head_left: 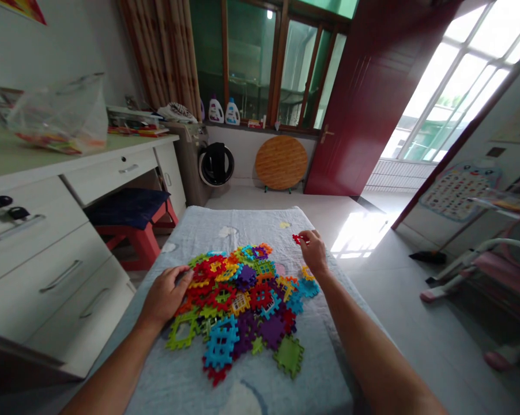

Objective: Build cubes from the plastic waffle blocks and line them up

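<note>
A pile of colourful notched plastic pieces [247, 294] lies on the cloth-covered table [156, 369]. My left hand [167, 294] rests at the pile's left edge, fingers apart, its fingertips beside the red and yellow pieces; no piece shows in its grasp. Beyond the pile's right side, my right hand [314, 251] pinches a small red piece [296, 238] between thumb and fingers, near the table's right edge. A green square piece [289, 356] and a blue window-like piece [221, 343] lie at the near side of the pile.
On the left stands a white desk [108, 167] with a plastic bag [61, 121] on top and a red stool [141, 239] beneath. Behind the table are a washing machine [191, 167] and a round wooden board [281, 162]. A pink chair [502, 259] stands at right.
</note>
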